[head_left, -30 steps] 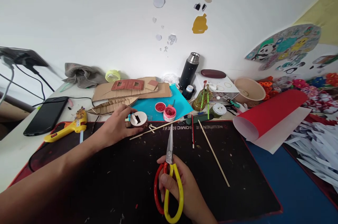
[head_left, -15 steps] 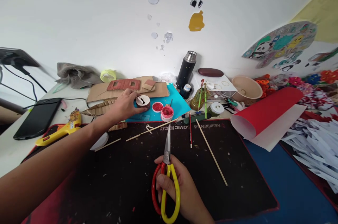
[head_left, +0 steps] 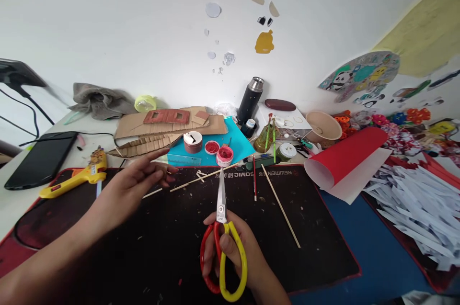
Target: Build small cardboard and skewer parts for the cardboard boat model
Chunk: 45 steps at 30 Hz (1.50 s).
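My right hand (head_left: 239, 247) is wrapped round scissors (head_left: 222, 214) with one red and one yellow handle. Their blades point away from me and look closed. Above the left part of the black mat, my left hand (head_left: 138, 183) has its fingers stretched out and apart, with nothing clearly held. Beyond its fingertips stands a jar with a white lid (head_left: 193, 141); a small black and white piece rests on top. Beside the jar are a red-filled lid (head_left: 212, 147) and an open pot of red paint (head_left: 224, 155). A thin wooden stick (head_left: 201, 179) lies just past the scissor tips.
A yellow glue gun (head_left: 77, 181) and a black phone (head_left: 41, 161) lie at the left. Cardboard (head_left: 125, 125) pieces sit at the back. Another stick (head_left: 280, 204) and a red pencil (head_left: 255, 178) are right of the scissors. Rolled red paper (head_left: 348, 154) and white paper strips (head_left: 420, 204) lie farther right.
My left hand has let go of the white-lidded jar and drawn back toward me, its fingers now spread. The scissors stay in my right hand. The view has shifted slightly.
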Each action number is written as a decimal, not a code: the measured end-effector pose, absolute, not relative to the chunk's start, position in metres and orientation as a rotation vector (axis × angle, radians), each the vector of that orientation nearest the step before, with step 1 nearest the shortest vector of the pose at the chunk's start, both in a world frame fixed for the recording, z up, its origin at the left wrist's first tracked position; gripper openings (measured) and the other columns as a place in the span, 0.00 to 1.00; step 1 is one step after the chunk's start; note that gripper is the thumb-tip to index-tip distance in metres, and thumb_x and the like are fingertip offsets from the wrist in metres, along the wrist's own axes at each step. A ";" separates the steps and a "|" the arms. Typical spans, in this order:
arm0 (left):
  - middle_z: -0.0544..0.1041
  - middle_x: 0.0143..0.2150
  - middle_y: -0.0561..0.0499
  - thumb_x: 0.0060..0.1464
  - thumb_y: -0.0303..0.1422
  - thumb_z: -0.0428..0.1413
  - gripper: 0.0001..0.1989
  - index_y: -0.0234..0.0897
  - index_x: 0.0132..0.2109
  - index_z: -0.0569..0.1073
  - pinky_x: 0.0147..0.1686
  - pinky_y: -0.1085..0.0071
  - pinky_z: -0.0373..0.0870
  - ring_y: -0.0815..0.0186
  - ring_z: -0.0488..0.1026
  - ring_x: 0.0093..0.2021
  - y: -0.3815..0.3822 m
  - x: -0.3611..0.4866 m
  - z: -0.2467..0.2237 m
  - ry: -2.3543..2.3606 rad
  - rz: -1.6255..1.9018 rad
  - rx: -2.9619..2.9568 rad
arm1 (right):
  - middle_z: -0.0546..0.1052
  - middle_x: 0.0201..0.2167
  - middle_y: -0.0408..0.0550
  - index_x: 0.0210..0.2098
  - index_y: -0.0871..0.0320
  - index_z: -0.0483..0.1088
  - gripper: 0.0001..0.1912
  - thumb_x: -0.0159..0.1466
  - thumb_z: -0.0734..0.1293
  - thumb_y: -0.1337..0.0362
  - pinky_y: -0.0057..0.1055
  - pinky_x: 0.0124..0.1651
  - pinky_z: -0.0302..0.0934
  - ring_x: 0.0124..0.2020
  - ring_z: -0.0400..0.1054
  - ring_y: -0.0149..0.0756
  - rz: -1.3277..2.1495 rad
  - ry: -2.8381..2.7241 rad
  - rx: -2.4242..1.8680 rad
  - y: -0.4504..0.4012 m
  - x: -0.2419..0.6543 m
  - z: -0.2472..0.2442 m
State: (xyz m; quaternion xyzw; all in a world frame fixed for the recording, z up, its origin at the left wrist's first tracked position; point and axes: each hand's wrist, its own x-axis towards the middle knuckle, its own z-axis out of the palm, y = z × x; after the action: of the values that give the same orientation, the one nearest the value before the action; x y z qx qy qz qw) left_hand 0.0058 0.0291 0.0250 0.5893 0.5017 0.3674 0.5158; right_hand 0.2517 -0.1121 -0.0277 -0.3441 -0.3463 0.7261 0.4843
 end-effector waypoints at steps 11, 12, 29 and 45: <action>0.85 0.34 0.47 0.45 0.50 0.76 0.26 0.36 0.39 0.77 0.34 0.68 0.81 0.61 0.83 0.31 0.033 0.012 0.014 1.000 1.059 0.939 | 0.87 0.43 0.63 0.63 0.60 0.71 0.45 0.61 0.76 0.34 0.38 0.39 0.74 0.34 0.84 0.46 1.759 -0.976 -0.769 -0.071 0.246 -0.011; 0.85 0.33 0.48 0.47 0.50 0.75 0.26 0.36 0.40 0.76 0.33 0.69 0.81 0.62 0.83 0.30 0.033 0.011 0.013 0.990 1.078 0.949 | 0.87 0.44 0.63 0.64 0.60 0.70 0.46 0.60 0.76 0.33 0.39 0.39 0.74 0.34 0.84 0.47 1.761 -1.006 -0.771 -0.065 0.244 -0.007; 0.82 0.30 0.53 0.54 0.53 0.70 0.26 0.39 0.44 0.71 0.31 0.68 0.74 0.64 0.78 0.28 0.034 0.000 0.012 1.017 1.290 1.070 | 0.86 0.46 0.64 0.70 0.59 0.67 0.51 0.61 0.74 0.31 0.42 0.43 0.75 0.38 0.85 0.49 1.827 -1.180 -0.690 -0.008 0.206 -0.005; 0.78 0.32 0.52 0.54 0.48 0.70 0.19 0.39 0.37 0.76 0.30 0.70 0.73 0.66 0.74 0.29 0.014 0.014 0.001 0.952 1.041 0.807 | 0.87 0.41 0.61 0.70 0.61 0.67 0.55 0.58 0.73 0.27 0.44 0.43 0.76 0.34 0.84 0.48 1.789 -1.171 -0.710 -0.009 0.216 -0.002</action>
State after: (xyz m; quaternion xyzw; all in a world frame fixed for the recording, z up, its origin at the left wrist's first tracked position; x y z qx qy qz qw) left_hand 0.0145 0.0140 0.0008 0.3606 0.4252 0.4652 0.6876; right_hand 0.2163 -0.0085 -0.0017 -0.2845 -0.4691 0.7170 0.4300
